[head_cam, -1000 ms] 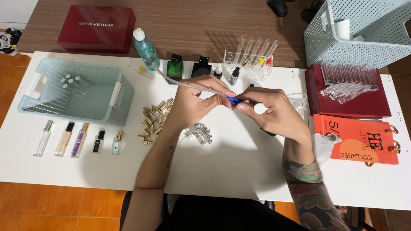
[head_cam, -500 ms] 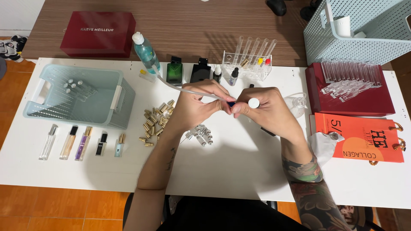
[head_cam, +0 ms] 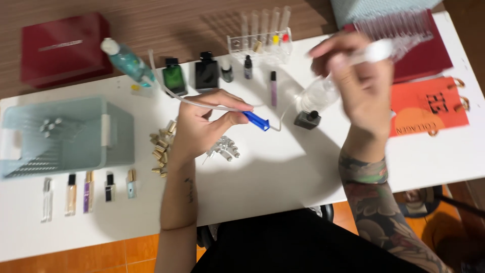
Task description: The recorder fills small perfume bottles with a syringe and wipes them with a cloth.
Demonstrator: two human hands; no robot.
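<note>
Pinching a thin clear tube [head_cam: 202, 103] between thumb and fingers, the left hand [head_cam: 202, 126] hovers above the middle of the white table [head_cam: 283, 172], fingers curled closed around the line just behind its blue clip [head_cam: 256, 121]. From there the tube arcs back toward the far left edge, near a teal bottle [head_cam: 126, 63] lying tilted. The right hand [head_cam: 361, 86] is raised toward the far right corner and is blurred; it seems closed on a pale, slender object [head_cam: 374, 50], though how tightly I cannot tell. Below it a clear round bottle [head_cam: 318, 93] and a small black cap [head_cam: 307, 120] sit close together. Gold caps [head_cam: 161, 146] lie scattered beside a pale green basket [head_cam: 60, 134] at the left edge.
</note>
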